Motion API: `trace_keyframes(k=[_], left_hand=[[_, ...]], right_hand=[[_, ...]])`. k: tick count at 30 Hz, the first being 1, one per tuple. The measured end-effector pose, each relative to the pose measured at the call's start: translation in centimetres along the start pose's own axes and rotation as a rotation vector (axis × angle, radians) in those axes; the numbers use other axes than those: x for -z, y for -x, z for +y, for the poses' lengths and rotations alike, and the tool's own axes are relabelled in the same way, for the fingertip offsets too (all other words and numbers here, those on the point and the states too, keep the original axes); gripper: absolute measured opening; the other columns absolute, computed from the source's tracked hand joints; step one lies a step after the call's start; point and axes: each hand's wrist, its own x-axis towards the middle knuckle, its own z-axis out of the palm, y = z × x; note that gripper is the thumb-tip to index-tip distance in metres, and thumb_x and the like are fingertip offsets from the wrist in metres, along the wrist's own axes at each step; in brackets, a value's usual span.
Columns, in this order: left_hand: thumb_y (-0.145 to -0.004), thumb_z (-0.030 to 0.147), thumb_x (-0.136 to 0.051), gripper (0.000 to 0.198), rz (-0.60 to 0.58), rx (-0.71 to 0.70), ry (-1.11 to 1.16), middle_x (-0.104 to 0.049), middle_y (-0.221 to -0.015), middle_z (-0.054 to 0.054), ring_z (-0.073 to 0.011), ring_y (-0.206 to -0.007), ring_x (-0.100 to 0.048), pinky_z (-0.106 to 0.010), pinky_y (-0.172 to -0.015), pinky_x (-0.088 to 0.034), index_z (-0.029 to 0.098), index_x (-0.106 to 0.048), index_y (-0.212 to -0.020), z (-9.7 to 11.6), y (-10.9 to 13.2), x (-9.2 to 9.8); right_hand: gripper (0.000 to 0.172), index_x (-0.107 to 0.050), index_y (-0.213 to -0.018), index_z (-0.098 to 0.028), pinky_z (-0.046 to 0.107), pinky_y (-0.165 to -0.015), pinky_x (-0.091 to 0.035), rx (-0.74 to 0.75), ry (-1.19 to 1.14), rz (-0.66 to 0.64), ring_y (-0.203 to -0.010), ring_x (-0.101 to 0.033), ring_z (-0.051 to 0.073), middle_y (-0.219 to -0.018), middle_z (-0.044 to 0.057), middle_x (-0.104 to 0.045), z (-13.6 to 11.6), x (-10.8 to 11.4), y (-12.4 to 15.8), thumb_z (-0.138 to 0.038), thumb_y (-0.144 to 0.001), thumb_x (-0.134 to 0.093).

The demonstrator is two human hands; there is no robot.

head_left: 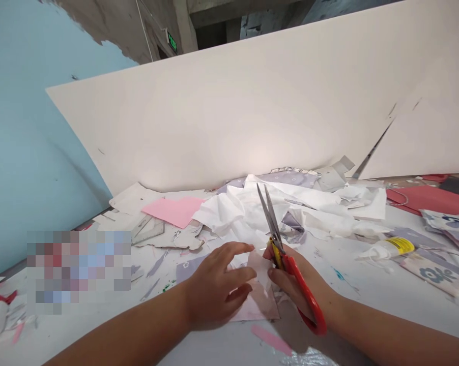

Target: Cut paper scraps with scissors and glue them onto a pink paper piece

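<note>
My right hand (296,277) is wrapped around a pair of scissors (275,231) with red handles, its blades slightly parted and pointing up and away from me. A yellow part shows beside the pivot; whether it belongs to the scissors I cannot tell. My left hand (222,284) is held just left of it, fingers apart and curved, with nothing visibly gripped. Between the hands is a thin pale sheet of paper (262,269), partly hidden by the fingers. Below lies a light pink piece of paper (254,307), and nearer me a pink strip (271,339).
Crumpled white tissue paper (229,208) is heaped behind my hands, beside a pink sheet (176,209). A glue bottle (390,247) with a yellow label lies right, near red paper (428,198). A white board (252,112) stands along the back. Blurred items sit at left.
</note>
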Motion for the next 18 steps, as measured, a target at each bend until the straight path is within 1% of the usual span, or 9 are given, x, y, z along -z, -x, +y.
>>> trace_keyframes(k=[2,4,7,9,11,13,16,18], left_hand=[[-0.075,0.010,-0.051,0.026,0.022,-0.008,-0.025,-0.040,-0.124,-0.015,-0.0235,-0.115,-0.043,-0.036,-0.089,-0.042,0.020,-0.052,-0.099,-0.20,0.17,-0.35],[-0.076,0.008,-0.051,0.025,0.032,-0.032,-0.063,-0.038,-0.124,-0.015,-0.0236,-0.116,-0.042,-0.036,-0.090,-0.042,0.021,-0.053,-0.097,-0.49,0.24,-0.54],[-0.076,0.006,-0.049,0.019,0.013,-0.065,-0.076,-0.041,-0.122,-0.014,-0.0235,-0.115,-0.042,-0.036,-0.091,-0.040,0.019,-0.056,-0.088,-0.65,0.13,-0.41],[-0.076,0.006,-0.048,0.017,-0.016,-0.056,-0.036,-0.045,-0.120,-0.014,-0.0234,-0.114,-0.043,-0.036,-0.091,-0.040,0.019,-0.056,-0.083,-0.45,0.04,-0.20],[-0.077,0.006,-0.047,0.016,-0.028,0.017,0.045,-0.047,-0.119,-0.013,-0.0226,-0.113,-0.045,-0.035,-0.090,-0.042,0.019,-0.055,-0.079,-0.10,0.02,-0.10],[-0.076,0.007,-0.047,0.015,-0.015,0.155,0.161,-0.048,-0.120,-0.012,-0.0219,-0.112,-0.047,-0.034,-0.089,-0.043,0.020,-0.054,-0.076,0.19,0.03,-0.22],[-0.075,0.011,-0.051,0.009,-0.003,0.369,0.362,-0.052,-0.119,-0.011,-0.0211,-0.109,-0.051,-0.033,-0.086,-0.046,0.020,-0.051,-0.073,0.20,0.01,-0.63],[-0.073,0.013,-0.054,0.009,-0.003,0.449,0.433,-0.056,-0.116,-0.010,-0.0202,-0.106,-0.054,-0.032,-0.086,-0.046,0.021,-0.051,-0.070,-0.06,-0.07,-0.83]], right_hand=[[0.014,-0.048,-0.074,-0.020,0.024,-0.049,-0.030,-0.017,-0.027,-0.037,-0.050,-0.033,0.010,-0.053,-0.008,-0.035,0.17,0.10,-0.15,-0.012,-0.063,-0.048],[0.016,-0.048,-0.075,-0.020,0.023,-0.049,-0.029,-0.013,-0.057,-0.082,-0.050,-0.033,0.010,-0.054,-0.008,-0.036,0.44,0.23,-0.32,-0.011,-0.061,-0.048],[0.018,-0.046,-0.074,-0.021,0.023,-0.049,-0.028,-0.010,-0.121,-0.142,-0.051,-0.033,0.010,-0.055,-0.008,-0.037,0.64,0.33,-0.47,-0.010,-0.059,-0.047],[0.018,-0.045,-0.073,-0.021,0.023,-0.049,-0.029,-0.018,-0.148,-0.158,-0.051,-0.033,0.010,-0.054,-0.008,-0.037,0.46,0.27,-0.44,-0.011,-0.059,-0.046],[0.016,-0.045,-0.071,-0.021,0.023,-0.049,-0.030,-0.002,-0.140,-0.132,-0.051,-0.035,0.010,-0.055,-0.007,-0.038,0.14,0.11,-0.38,-0.012,-0.058,-0.047],[0.014,-0.045,-0.070,-0.020,0.023,-0.049,-0.031,0.009,-0.125,-0.100,-0.051,-0.036,0.010,-0.055,-0.007,-0.040,-0.05,-0.11,-0.38,-0.013,-0.058,-0.047],[0.019,-0.045,-0.074,-0.020,0.022,-0.048,-0.032,-0.024,-0.121,-0.104,-0.046,-0.036,0.009,-0.051,-0.009,-0.038,0.22,-0.39,-0.57,-0.012,-0.057,-0.048],[0.022,-0.044,-0.075,-0.021,0.022,-0.047,-0.032,-0.031,-0.108,-0.114,-0.045,-0.035,0.008,-0.051,-0.009,-0.039,0.61,-0.46,-0.72,-0.010,-0.056,-0.048]])
